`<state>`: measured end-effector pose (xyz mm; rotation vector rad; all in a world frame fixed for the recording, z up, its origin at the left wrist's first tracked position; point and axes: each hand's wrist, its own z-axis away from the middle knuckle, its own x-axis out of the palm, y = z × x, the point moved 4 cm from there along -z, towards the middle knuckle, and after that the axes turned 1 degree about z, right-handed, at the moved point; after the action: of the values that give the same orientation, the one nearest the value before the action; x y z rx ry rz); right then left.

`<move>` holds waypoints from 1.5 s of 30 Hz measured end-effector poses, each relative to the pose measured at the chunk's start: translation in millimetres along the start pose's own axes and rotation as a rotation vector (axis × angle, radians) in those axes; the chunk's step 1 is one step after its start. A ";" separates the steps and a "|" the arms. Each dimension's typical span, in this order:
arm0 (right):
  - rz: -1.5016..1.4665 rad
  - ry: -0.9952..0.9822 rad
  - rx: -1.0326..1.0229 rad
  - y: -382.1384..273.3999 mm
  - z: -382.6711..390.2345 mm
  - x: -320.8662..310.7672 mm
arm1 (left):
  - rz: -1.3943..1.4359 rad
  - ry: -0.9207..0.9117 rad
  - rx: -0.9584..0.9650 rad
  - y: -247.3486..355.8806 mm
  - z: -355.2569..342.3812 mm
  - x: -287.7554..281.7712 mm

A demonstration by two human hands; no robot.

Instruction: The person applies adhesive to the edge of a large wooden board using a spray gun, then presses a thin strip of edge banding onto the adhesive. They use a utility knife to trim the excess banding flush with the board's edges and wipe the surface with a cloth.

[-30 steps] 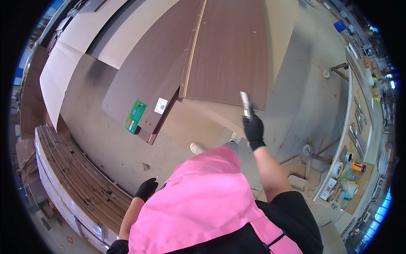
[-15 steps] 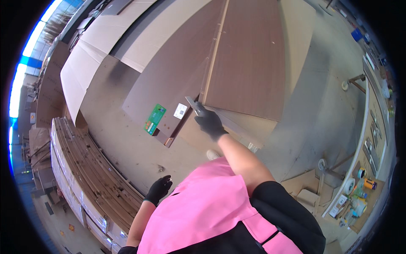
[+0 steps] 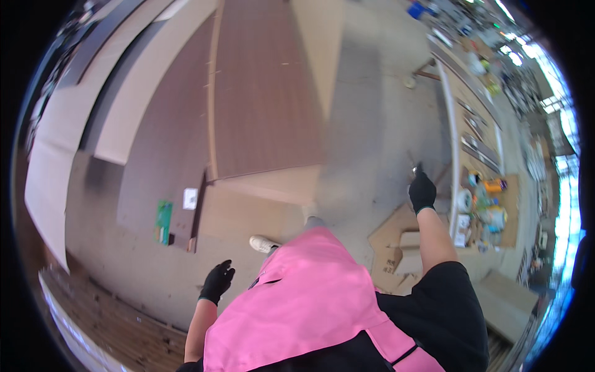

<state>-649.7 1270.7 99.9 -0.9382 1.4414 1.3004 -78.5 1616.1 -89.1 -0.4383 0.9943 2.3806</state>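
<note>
My right hand [image 3: 423, 191], in a black glove, is stretched out to the right, closed round a thin silvery hand tool [image 3: 414, 167]. Blur hides the tool's exact kind. It is held over the floor, short of the workbench [image 3: 454, 133]. My left hand [image 3: 217, 282], also gloved in black, hangs low at my left side with its fingers loosely bent and apart, holding nothing. Ahead lies a large brown panel [image 3: 263, 93] on cardboard, with a second brown panel [image 3: 164, 130] along its left. The second bears a green label [image 3: 163, 221] and a white label [image 3: 190, 198].
Tape rolls, bottles and an orange-yellow item [image 3: 494, 185] crowd the bench's near end; metal pieces [image 3: 478, 152] lie farther along. Cut cardboard [image 3: 403, 248] is on the floor below it. Stacked boards [image 3: 118, 322] stand at lower left, and large cardboard sheets [image 3: 52, 142] at far left.
My view has turned right, towards the bench. My right hand has left the panel's near corner and swung right with the silvery tool. A foot has stepped out; my left hand stays low.
</note>
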 end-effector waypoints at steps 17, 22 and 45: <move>-1.767 -0.967 -0.236 -71.5 -39.9 -17.4 | 1.009 -0.010 0.596 447.8 -88.8 68.0; -1.696 -1.059 -0.422 -45.8 -55.5 -41.5 | 0.985 0.034 0.533 553.6 -101.4 100.0; -0.852 -0.855 0.324 248.4 -101.8 156.1 | -0.356 0.974 -0.314 382.1 -275.5 -80.2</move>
<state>-942.3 1213.2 13.4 -0.5435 0.4487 0.6365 -206.9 1160.5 -23.7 -1.8308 0.7809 1.9492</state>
